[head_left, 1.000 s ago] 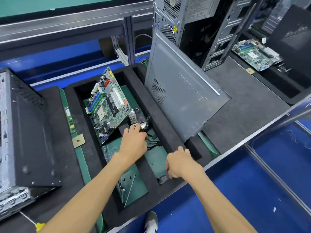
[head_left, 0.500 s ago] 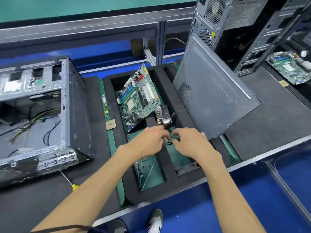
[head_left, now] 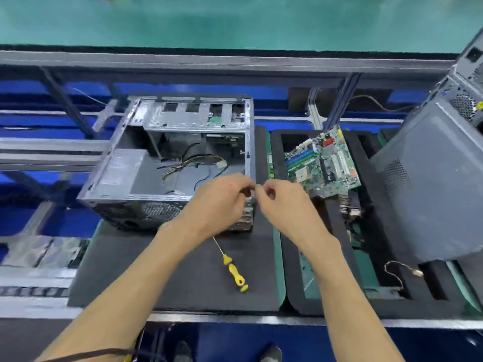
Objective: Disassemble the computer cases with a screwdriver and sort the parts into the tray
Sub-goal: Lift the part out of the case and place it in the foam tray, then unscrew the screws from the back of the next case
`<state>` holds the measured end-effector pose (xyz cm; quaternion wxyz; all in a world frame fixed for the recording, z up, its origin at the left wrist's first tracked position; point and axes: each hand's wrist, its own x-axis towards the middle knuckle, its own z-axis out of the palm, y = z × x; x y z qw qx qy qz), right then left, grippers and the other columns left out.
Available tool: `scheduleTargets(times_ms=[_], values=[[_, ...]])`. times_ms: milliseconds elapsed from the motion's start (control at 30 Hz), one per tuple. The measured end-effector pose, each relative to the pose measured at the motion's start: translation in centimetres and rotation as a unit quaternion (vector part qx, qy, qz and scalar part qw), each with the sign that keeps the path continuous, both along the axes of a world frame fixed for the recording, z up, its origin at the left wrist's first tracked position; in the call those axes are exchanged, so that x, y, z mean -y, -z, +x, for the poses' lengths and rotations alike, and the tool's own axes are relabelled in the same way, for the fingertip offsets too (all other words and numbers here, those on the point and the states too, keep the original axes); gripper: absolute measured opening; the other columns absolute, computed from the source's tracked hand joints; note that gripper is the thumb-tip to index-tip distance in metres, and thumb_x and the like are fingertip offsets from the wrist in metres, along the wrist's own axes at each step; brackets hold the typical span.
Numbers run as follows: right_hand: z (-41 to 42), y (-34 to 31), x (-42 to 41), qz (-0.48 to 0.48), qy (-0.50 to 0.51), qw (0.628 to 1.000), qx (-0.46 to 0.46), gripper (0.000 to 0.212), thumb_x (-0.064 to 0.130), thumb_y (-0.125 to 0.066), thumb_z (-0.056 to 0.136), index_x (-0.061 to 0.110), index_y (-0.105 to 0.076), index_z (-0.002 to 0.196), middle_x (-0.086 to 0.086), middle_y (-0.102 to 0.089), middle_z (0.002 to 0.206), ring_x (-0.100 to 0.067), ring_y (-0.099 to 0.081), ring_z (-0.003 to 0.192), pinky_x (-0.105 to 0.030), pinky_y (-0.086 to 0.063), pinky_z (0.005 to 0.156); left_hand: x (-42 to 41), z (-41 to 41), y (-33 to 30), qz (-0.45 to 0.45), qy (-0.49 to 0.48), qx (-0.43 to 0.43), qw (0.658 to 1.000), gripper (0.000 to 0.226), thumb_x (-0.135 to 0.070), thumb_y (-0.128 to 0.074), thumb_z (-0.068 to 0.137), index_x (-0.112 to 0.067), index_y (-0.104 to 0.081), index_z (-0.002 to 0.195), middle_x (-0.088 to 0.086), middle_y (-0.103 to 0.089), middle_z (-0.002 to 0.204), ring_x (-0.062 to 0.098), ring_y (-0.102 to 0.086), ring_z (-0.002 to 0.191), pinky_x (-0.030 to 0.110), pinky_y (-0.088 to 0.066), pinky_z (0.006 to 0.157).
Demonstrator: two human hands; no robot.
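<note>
Computer case (head_left: pixel 167 163), opened and lying on its side with loose cables inside, sits just beyond and to the left of the two hands, which meet over its near right corner. Left hand (head_left: pixel 219 202) has its fingers curled inward, and right hand (head_left: pixel 281 202) is curled the same way, their fingertips almost touching; motion blur hides whether either pinches anything, so I cannot tell. One yellow-handled screwdriver (head_left: pixel 234 270) lies on the dark mat (head_left: pixel 156 270) below the hands, between the two forearms, its shaft pointing up toward the left wrist, touched by neither hand. To the right of the right hand lies one black foam tray (head_left: pixel 295 283) with green-floored compartments. One motherboard (head_left: pixel 322 160) leans tilted in the tray's far compartment, just beyond the right hand, and one finned heatsink (head_left: pixel 349 205) sits below it. One thin wire with a connector (head_left: pixel 402 270) lies in a near compartment, right of the right forearm. Further right, one grey side panel (head_left: pixel 431 192) leans over the tray's edge, and a second computer case (head_left: pixel 467 92) stands behind it
</note>
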<state>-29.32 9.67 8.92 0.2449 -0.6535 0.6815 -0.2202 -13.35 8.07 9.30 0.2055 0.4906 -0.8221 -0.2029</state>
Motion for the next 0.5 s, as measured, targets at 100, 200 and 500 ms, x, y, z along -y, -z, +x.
scheduleTargets(times_ms=[100,200,500], values=[[3.9,0.2,-0.3,-0.003,0.004,1.0,-0.006,0.034,0.042,-0.052,0.097,0.025,-0.051,0.068,0.008,-0.051,0.062,-0.022,-0.052,0.069,-0.036,-0.045,0.063,-0.2,4.6,0.1,-0.028,0.002,-0.022,0.999,0.039,0.004,-0.048,0.086,-0.015,-0.07,0.112,-0.001,-0.07,0.103,0.022,-0.062,0.099,0.043,-0.048,0.09],[7.2,0.9,-1.1,0.017,0.019,0.999,-0.022,0.026,0.037,-0.053,0.096,0.025,-0.054,0.073,0.009,-0.056,0.066,-0.021,-0.057,0.073,-0.035,-0.047,0.064,-0.4,8.8,0.7,-0.039,0.002,-0.043,0.998,0.037,0.005,-0.05,0.087,-0.014,-0.069,0.112,-0.001,-0.069,0.104,0.022,-0.061,0.101,0.046,-0.047,0.092],[11.5,7.3,-4.8,0.121,0.107,0.984,-0.082,0.005,0.029,-0.06,0.091,0.026,-0.057,0.088,0.0,-0.07,0.093,-0.027,-0.063,0.094,-0.035,-0.051,0.078,0.4,15.2,3.6,-0.037,0.043,-0.043,0.997,0.032,0.005,-0.053,0.087,-0.012,-0.069,0.108,0.004,-0.063,0.104,0.027,-0.053,0.101,0.046,-0.041,0.096]])
